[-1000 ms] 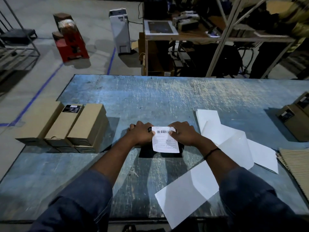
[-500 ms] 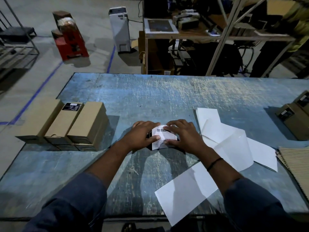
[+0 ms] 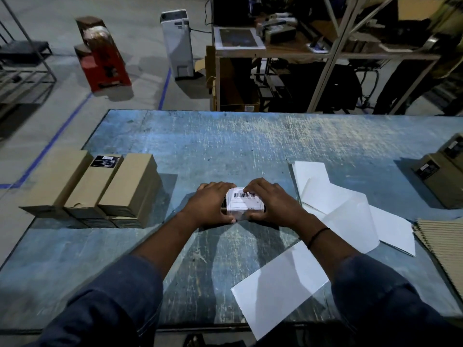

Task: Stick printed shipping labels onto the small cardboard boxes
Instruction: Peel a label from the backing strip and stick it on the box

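Note:
A small box lies at the middle of the blue table point(image 3: 250, 151), almost hidden under a white shipping label point(image 3: 244, 202) with a barcode that wraps its top and front. My left hand point(image 3: 210, 206) grips the box's left end, fingers on top and thumb at the front. My right hand point(image 3: 271, 204) grips the right end, fingers pressing the label near the barcode. Three tan cardboard boxes point(image 3: 100, 186) lie side by side at the left; the middle one bears a black sticker point(image 3: 104, 161).
White backing sheets point(image 3: 338, 204) lie right of my hands, and another sheet point(image 3: 280, 284) hangs over the near edge. Dark boxes point(image 3: 441, 181) sit at the far right, corrugated card point(image 3: 443, 244) at the right edge. Beyond the table stand shelving, a red crate and a white unit.
The label hung loose over the box's front a second ago. Both hands have spread from fists and folded it down flat over the box, moving to the box's ends.

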Motion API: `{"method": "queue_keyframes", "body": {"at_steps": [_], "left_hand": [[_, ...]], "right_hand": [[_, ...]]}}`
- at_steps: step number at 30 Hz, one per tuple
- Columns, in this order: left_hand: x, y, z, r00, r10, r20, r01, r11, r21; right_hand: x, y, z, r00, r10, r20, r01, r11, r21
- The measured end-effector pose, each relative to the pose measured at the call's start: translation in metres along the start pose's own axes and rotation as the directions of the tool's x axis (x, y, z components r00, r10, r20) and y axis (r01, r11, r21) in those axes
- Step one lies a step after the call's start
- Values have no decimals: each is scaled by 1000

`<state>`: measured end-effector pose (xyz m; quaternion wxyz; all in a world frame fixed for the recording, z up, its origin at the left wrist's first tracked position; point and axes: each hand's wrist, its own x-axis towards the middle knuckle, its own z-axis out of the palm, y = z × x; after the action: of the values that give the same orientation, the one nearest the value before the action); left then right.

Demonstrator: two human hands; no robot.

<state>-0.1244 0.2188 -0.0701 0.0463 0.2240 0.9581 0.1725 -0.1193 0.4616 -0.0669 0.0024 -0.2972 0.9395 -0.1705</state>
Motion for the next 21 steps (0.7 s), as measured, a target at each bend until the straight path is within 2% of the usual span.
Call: {"method": "queue_keyframes", "body": {"at_steps": [4, 8, 13, 16, 21], "left_hand": [[2, 2, 1, 1000, -21, 0, 21, 1000, 9], [5, 4, -1, 999, -39, 10, 38, 999, 26], [4, 3, 1, 999, -32, -18, 32, 999, 5], [4, 2, -2, 999, -21, 28, 21, 1000, 8], [3, 0, -7, 996, -39, 80, 38, 999, 21]], "right_hand": [[-2, 2, 4, 998, 32, 48, -38, 993, 113], [4, 2, -1, 995, 71, 75, -80, 987, 137], [0, -1, -2, 976, 192, 102, -211, 949, 235], [-8, -1, 1, 954, 262, 148, -293, 919, 265], [-10, -2, 0, 955, 272, 117, -294, 916, 274]]}}
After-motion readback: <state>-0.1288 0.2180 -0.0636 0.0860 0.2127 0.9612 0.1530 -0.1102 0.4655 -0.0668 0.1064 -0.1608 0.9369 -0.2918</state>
